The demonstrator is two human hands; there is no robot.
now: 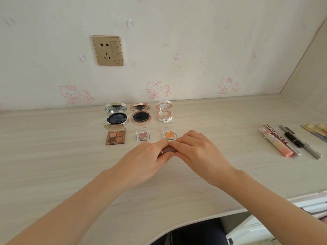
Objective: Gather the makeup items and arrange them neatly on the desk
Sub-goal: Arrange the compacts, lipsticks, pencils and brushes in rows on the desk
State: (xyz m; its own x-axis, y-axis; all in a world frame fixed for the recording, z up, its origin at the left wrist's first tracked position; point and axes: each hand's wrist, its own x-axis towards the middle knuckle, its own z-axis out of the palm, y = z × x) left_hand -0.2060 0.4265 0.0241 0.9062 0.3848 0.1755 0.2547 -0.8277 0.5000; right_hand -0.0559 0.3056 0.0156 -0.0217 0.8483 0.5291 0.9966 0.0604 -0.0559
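mid-frame, my left grip [148, 157] and my right grip [200, 152] are both closed around a small brown tube with a rose-gold band [168, 149] over the pale wood-grain surface [53, 156]. an open brown four-pan eyeshadow palette [115, 137] lies up-left of it.

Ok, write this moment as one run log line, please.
phase: arranging | left hand: grips brown tube | right hand: grips brown tube | placed: three compacts, three palettes behind hands
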